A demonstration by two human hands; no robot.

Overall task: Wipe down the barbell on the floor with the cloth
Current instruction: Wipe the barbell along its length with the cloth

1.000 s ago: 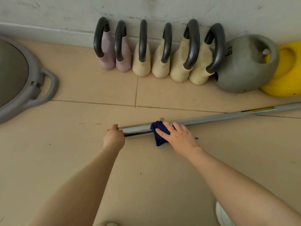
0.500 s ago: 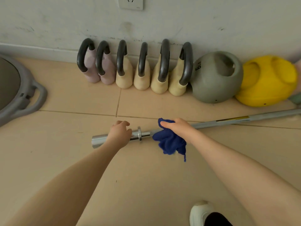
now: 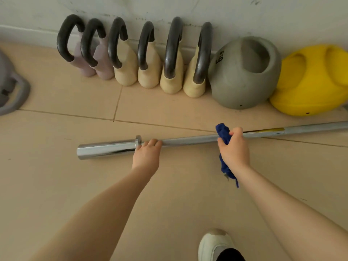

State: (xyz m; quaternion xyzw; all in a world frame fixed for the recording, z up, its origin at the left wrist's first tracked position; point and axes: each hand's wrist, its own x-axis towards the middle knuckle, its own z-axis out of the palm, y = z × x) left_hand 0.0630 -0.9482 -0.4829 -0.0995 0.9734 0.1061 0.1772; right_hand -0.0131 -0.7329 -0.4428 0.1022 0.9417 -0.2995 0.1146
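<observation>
A chrome barbell (image 3: 188, 141) lies on the tiled floor, its thick sleeve end at the left and its shaft running off the right edge. My left hand (image 3: 146, 156) grips the shaft just right of the collar. My right hand (image 3: 233, 147) holds a dark blue cloth (image 3: 223, 133) wrapped around the shaft further right; the cloth's tail hangs down beside my wrist.
Along the wall stand several small kettlebells (image 3: 169, 59) with black handles, a grey one (image 3: 244, 72) and a yellow one (image 3: 310, 80). A grey rounded object with a handle (image 3: 13, 93) sits at the left edge. My white shoe (image 3: 216, 243) is at the bottom.
My left hand has shifted from the sleeve to the shaft right of the collar. My right hand with the cloth has slid right along the shaft.
</observation>
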